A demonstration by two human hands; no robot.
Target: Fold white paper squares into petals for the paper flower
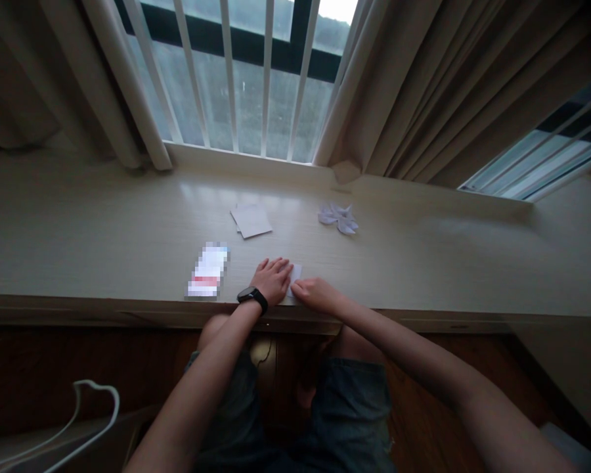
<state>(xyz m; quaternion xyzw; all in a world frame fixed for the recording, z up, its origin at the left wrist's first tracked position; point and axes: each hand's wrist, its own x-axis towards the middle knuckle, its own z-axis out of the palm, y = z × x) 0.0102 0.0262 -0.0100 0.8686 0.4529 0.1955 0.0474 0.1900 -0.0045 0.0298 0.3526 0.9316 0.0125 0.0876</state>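
Observation:
A small piece of white paper lies near the front edge of the ledge, mostly covered by my two hands. My left hand, with a black watch on its wrist, rests flat over the paper's left side, fingers stretched out. At the paper's right side, my right hand is closed, its curled fingers on the paper's lower edge. Its fingertips are hidden. Beyond the hands lie a few square sheets of white paper, slightly fanned. To their right sits a folded white paper piece with pointed petals.
A phone with a lit, blurred screen lies left of my hands. The pale ledge runs below a barred window. Beige curtains hang on both sides. A white cable loops at the lower left.

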